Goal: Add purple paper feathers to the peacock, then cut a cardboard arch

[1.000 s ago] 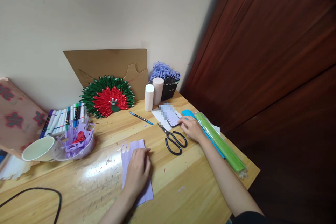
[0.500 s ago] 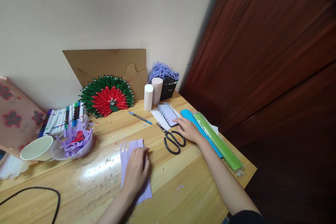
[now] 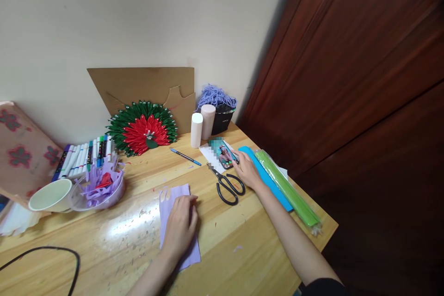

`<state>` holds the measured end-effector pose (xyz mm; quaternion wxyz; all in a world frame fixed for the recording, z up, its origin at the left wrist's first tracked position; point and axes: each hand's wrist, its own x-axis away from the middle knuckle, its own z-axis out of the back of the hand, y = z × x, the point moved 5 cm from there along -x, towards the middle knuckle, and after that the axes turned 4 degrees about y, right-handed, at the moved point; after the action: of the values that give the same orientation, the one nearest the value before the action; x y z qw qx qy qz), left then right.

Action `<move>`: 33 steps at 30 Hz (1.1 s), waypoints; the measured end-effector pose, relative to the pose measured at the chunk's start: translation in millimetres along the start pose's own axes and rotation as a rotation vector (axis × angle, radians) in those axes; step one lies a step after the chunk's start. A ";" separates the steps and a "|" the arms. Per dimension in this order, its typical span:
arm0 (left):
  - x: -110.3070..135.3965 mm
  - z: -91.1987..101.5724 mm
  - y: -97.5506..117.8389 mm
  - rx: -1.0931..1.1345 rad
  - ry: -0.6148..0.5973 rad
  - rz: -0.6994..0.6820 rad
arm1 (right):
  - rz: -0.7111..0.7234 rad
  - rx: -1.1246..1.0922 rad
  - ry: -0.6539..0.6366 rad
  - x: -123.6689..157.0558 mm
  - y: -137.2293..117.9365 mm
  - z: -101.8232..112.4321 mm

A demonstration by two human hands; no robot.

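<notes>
Wooden surface (image 3: 114, 240): left hand (image 3: 180, 227), fingers flat together, pressed paper (image 3: 171, 198) beside scissors (image 3: 227, 184); right hand (image 3: 247, 172), fingers unclenched, touched phone (image 3: 225, 153).

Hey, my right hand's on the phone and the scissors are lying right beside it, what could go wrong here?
The right hand touches the phone just beyond the scissors; drawing the wrist back could catch or shove them. The green paper pack lies along the edge of the table beside that forearm and might get nudged off. The left hand presses the lilac paper flat; a slip could crease it.
</notes>
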<state>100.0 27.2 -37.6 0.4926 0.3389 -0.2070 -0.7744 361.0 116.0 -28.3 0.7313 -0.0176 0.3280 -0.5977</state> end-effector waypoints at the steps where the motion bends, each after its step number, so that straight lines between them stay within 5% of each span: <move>1: 0.0 -0.1 -0.1 0.004 -0.003 0.001 | -0.004 0.003 -0.010 -0.4 0.0 -0.9; 14: -1.1 1.1 1.1 0.008 0.022 -0.009 | 0.003 -0.008 -0.059 -28.7 -4.8 -20.4; 22: -0.3 4.9 4.2 0.028 0.069 -0.015 | -0.062 -0.170 0.137 7.8 -17.9 4.8; 28: -2.7 62.2 64.0 0.177 0.145 -0.063 | -0.169 -0.334 0.222 36.2 -31.0 9.8; 31: 18.8 85.8 92.9 0.251 0.102 -0.077 | -0.127 -0.381 0.228 39.1 -38.7 9.3; 33: 42.7 91.2 100.0 0.188 0.187 -0.148 | -0.087 -0.391 0.255 41.3 -42.8 10.9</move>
<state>83.5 -55.4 76.6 0.4172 0.4685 -0.2064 -0.7509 332.4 63.2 -20.9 0.6402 -0.0973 0.5264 -0.5509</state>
